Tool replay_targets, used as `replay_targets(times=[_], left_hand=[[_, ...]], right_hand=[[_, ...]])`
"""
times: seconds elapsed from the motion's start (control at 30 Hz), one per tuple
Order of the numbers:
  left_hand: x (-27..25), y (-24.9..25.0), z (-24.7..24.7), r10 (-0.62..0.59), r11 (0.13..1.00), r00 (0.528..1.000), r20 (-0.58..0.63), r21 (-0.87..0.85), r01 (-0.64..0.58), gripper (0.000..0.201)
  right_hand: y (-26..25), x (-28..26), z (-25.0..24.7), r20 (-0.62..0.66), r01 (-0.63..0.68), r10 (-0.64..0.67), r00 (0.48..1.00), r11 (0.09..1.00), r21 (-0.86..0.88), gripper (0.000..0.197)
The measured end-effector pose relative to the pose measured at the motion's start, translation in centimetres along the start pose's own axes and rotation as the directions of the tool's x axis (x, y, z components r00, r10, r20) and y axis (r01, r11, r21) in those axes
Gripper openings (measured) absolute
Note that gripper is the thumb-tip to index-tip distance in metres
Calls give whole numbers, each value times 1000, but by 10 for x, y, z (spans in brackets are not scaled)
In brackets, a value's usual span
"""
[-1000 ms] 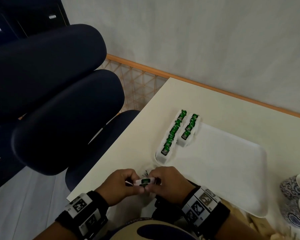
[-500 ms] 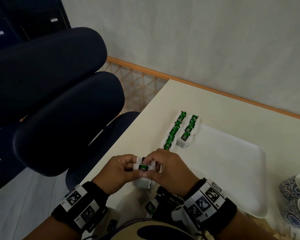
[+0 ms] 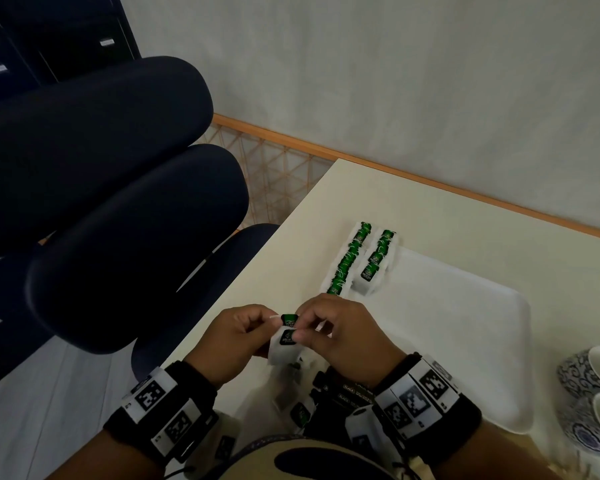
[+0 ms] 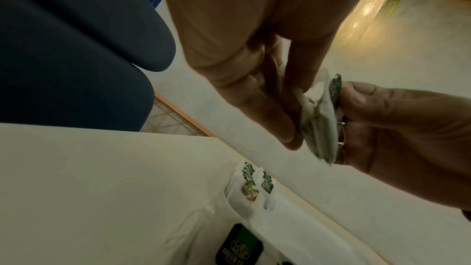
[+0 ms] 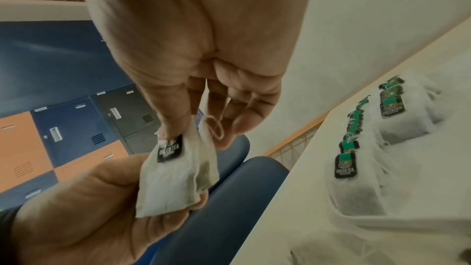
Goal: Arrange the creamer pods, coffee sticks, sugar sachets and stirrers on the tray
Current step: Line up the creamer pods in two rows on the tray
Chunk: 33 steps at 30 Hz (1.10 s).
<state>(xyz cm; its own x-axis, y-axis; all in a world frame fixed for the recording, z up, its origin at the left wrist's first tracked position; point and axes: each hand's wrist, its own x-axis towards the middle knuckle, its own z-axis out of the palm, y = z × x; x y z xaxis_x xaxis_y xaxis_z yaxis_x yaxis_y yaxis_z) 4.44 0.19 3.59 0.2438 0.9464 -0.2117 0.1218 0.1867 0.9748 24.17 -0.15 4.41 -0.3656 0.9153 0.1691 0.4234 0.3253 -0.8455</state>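
- Tea bags point(image 5: 175, 176), 2 of them, white, soft and limp, each with a black-and-green "green tea" tag, held between both hands above the near-left corner of the surface point(image 3: 413, 216); task sentence lists pods, sticks and sachets, yet only bags like these visible.
- Left hand point(image 3: 236, 337): fingers curled, supporting the lower part of the bags from the left.
- Right hand point(image 5: 203, 80): thumb and forefinger pinching the top edge by the tag; a loop of string point(image 5: 215, 128) dangling against the other fingers point(image 5: 244, 120).
- Likely very light, so little grip force needed; paper pouch thin and probably tearable, loose leaf inside shifting under a squeeze.
- Best hold probably the sealed top edge or the stiff tag, not the belly of the pouch.
- String a snag risk: may catch on fingers or on neighbouring tags during placing.
- Tray point(image 3: 465, 341) white and shallow, just right of the hands; 2 rows of bags point(image 3: 361, 261) already overlapped along its far-left edge, the left row longer.
- More bags and dark packets point(image 3: 347, 393) lying below the hands on the near surface; details blurred.
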Motion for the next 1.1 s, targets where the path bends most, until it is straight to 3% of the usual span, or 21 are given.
replay_targets(times=[0.27, 0.33, 0.37, 0.43, 0.5, 0.6, 0.67, 0.83, 0.9, 1.0, 1.1], left_hand=[[3, -7, 3, 38, 995, 997, 74, 90, -45, 21], [6, -20, -1, 56, 956, 997, 47, 284, -67, 19], [6, -28, -3, 83, 882, 994, 67, 460, -104, 16], [4, -44, -3, 84, 641, 977, 198, 739, -205, 13], [0, -60, 2, 4, 466, 943, 334, 833, -297, 20], [-1, -79, 15, -77, 376, 858, 507, 812, -446, 34], [2, -87, 22, -113, 307, 823, 557, 807, -504, 43], [13, -91, 26, -208, 72, 785, 583, 810, -582, 50], [14, -90, 26, -185, 43, 789, 586, 807, -589, 45], [8, -83, 30, -109, 72, 797, 594, 804, -590, 35], [9, -82, 30, -99, 86, 840, 534, 845, -527, 33]], right_hand=[[-3, -2, -7, -43, -99, 98, 994, 995, -27, 7], [-1, -5, -9, -55, -106, 104, 993, 993, -49, 7], [0, -7, -11, -67, -112, 108, 992, 992, -52, 8], [4, -12, -16, -102, -136, 131, 986, 990, -45, 11], [7, -17, -21, -137, -169, 161, 977, 984, -49, 14], [12, -25, -28, -172, -220, 208, 963, 974, -54, 14], [14, -29, -31, -182, -246, 233, 955, 968, -53, 14], [14, -36, -32, -161, -278, 264, 951, 958, -72, 17], [14, -38, -31, -127, -280, 271, 954, 959, -53, 21], [17, -41, -31, -69, -279, 275, 959, 959, -55, 25], [22, -42, -31, -44, -299, 296, 954, 948, -108, 17]])
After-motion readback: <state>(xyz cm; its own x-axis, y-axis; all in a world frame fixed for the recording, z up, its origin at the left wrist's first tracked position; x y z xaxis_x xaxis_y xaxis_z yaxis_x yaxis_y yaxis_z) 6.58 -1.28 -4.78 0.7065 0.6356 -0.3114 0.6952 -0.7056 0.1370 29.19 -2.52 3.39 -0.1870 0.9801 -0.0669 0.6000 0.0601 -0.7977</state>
